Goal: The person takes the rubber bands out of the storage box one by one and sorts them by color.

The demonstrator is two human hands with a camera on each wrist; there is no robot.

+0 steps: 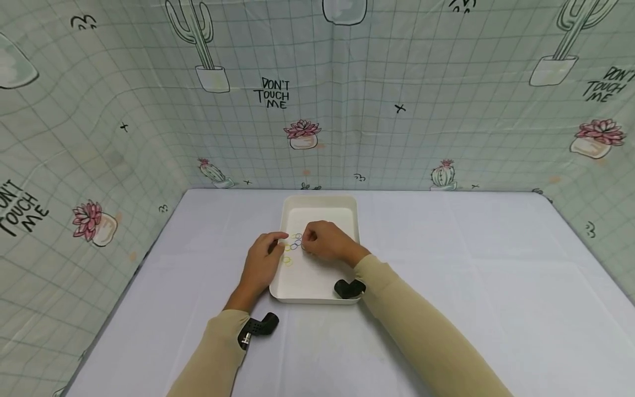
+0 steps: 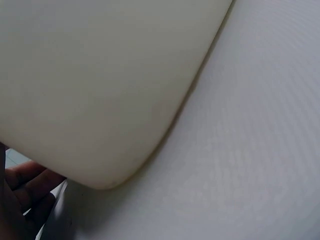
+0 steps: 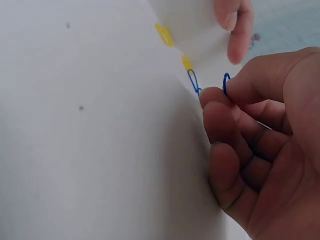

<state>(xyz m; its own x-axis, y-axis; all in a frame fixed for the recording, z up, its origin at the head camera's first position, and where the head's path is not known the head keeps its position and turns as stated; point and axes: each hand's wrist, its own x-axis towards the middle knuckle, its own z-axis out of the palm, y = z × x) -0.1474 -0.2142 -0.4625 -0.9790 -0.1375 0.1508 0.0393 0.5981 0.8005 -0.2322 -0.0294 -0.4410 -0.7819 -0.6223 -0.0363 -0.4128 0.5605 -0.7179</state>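
Note:
A shallow white tray (image 1: 317,286) holds several small thin loops that look like rubber bands, some blue and some yellow. My right hand (image 1: 327,241) is low over the middle of the tray. In the right wrist view its thumb and index fingertips pinch a blue rubber band (image 3: 225,85). Close by on the tray are another blue rubber band (image 3: 190,76) and a yellow rubber band (image 3: 171,42). At the tray's left side is my left hand (image 1: 260,262), its thumb and index finger apart beside the bands. In the left wrist view its fingers are partly hidden by the tray.
The tray lies on a white-covered table (image 1: 446,248). A patterned cloth (image 1: 357,149) with cactus drawings hangs behind and at the sides. Both wrists wear a black camera, the right one (image 1: 349,289) over the tray's near right corner.

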